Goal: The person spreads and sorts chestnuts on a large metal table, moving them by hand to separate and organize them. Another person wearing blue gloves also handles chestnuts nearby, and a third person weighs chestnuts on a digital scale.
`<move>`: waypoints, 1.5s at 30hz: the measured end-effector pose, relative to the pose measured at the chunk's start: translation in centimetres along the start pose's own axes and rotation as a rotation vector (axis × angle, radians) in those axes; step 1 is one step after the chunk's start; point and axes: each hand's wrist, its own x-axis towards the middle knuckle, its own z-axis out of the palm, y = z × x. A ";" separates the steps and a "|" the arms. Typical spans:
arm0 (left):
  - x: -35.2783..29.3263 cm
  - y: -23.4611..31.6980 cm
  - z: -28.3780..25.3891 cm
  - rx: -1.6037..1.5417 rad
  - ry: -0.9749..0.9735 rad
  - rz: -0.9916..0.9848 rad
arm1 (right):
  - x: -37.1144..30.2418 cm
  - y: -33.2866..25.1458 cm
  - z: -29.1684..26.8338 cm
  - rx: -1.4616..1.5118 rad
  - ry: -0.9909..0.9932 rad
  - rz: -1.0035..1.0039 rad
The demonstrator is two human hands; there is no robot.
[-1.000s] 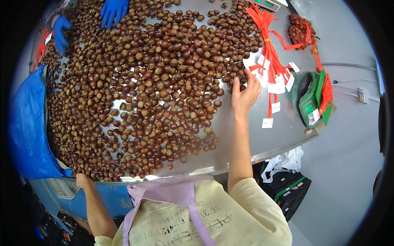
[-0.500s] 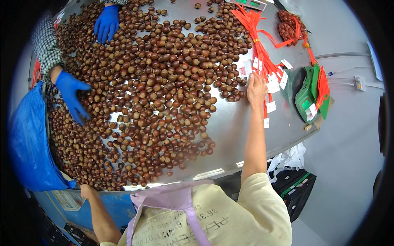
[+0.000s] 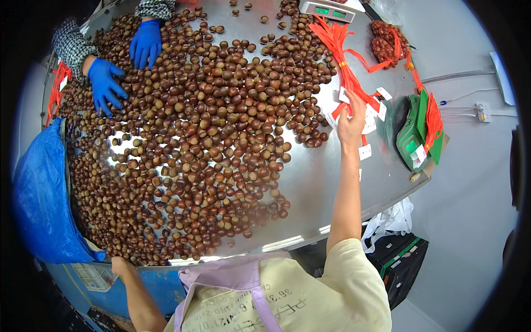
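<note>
Brown chestnuts (image 3: pixel 210 144) lie spread over a round steel table (image 3: pixel 326 182). My right hand (image 3: pixel 351 123) reaches across the bare right part of the table to a bundle of orange strips (image 3: pixel 345 61) with white tags (image 3: pixel 365 152). Its fingers are curled around one strip at the bundle's near end. My left hand (image 3: pixel 119 266) rests low at the table's near left rim, beside the outermost chestnuts; its fingers are hidden. I wear a pale apron (image 3: pixel 260 299).
A co-worker's two blue-gloved hands (image 3: pixel 105 80) (image 3: pixel 146 41) work in the chestnuts at the far left. A scale (image 3: pixel 326 8) stands at the back, with a red net bag of chestnuts (image 3: pixel 387 41) and green bags (image 3: pixel 412 138) to the right. A blue sack (image 3: pixel 44 193) hangs left; a black crate (image 3: pixel 398 260) sits below.
My right hand has stretched farther out from the chestnuts' edge onto the orange tagged strips. The co-worker's gloved hands have shifted over the far-left chestnuts. My left hand stays at the rim.
</note>
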 end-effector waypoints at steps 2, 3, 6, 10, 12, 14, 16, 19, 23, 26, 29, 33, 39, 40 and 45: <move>-4.3 1.6 -0.6 0.069 0.027 -0.008 | 1.0 -0.7 2.2 0.013 -0.077 0.050; -5.3 1.9 -0.7 0.069 0.014 0.005 | 1.8 -1.3 3.4 0.013 -0.119 0.105; -7.0 2.3 -1.3 0.074 -0.009 0.037 | 2.1 -0.6 9.5 -0.202 -0.258 0.164; -7.9 2.6 -2.0 0.052 -0.051 0.015 | 1.9 -9.9 11.3 -0.327 -0.597 0.288; -7.4 2.8 -1.5 0.080 0.017 -0.018 | 1.3 -12.6 11.5 -0.259 -0.655 0.262; -4.9 2.3 -0.8 0.104 0.075 -0.040 | 0.1 -14.9 12.2 -0.242 -0.658 0.192; -2.7 1.7 -0.6 0.086 0.050 -0.052 | -1.4 -16.5 12.8 -0.212 -0.683 0.135; -3.1 1.4 -0.5 -0.017 -0.028 -0.032 | -3.0 -19.5 12.4 -0.190 -0.757 0.050; -2.1 1.0 -0.5 -0.056 -0.038 -0.029 | -7.0 -21.4 14.3 -0.121 -0.634 -0.151; -10.1 3.6 -1.5 0.007 0.005 -0.003 | -9.0 -22.4 14.6 0.001 -0.577 -0.152; -9.3 3.6 -1.5 0.074 0.002 -0.019 | -10.5 -23.5 14.2 -0.006 -0.596 -0.243; -7.7 2.8 -1.5 0.069 0.030 0.032 | -12.6 -25.3 13.4 0.010 -0.594 -0.312; -3.7 1.4 0.6 0.071 -0.027 0.003 | -14.9 -25.9 12.8 0.068 -0.701 -0.318; -2.8 1.2 0.8 0.082 -0.051 -0.001 | -15.4 -25.9 12.7 0.030 -0.624 -0.324; 10.1 -2.4 2.1 -0.063 -0.133 -0.057 | -15.7 -26.0 12.2 0.078 -0.591 -0.356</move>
